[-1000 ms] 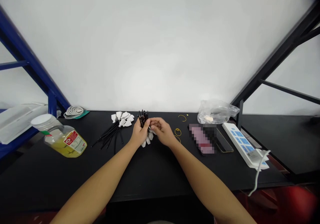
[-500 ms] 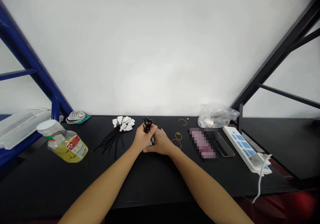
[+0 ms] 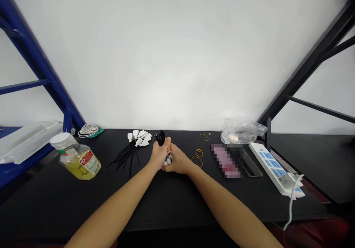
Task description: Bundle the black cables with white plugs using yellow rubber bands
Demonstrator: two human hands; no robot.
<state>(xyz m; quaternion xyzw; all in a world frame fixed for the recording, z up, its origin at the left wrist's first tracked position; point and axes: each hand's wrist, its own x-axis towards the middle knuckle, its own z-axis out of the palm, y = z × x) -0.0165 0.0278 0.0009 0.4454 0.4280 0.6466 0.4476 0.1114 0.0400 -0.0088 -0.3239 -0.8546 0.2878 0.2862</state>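
Note:
Together my two hands grip a bundle of black cables (image 3: 160,137) above the middle of the black table. The dark ends stick up beyond my left hand (image 3: 160,155), which is closed around them. White connector ends (image 3: 168,160) peek out between the palms, low in the bundle. My right hand (image 3: 179,159) wraps the bundle from the right, its thumb side against my left fingers. To the left lies a loose pile of similar black cables with white connectors (image 3: 142,138). Thin yellow rubber bands (image 3: 199,153) rest to the right of my right hand.
A plastic jar (image 3: 83,163) of yellow contents and a coiled white cable (image 3: 88,130) stand at left. To the right are a clear plastic bag (image 3: 244,128), a pixelated pink item (image 3: 224,159), a phone (image 3: 252,163) and a white power strip (image 3: 273,166). Metal frames flank both sides.
The cable bundle tilts slightly more to the left, and its dark ends are bunched closer together. Both hands still hold it. The whole view has shifted a little.

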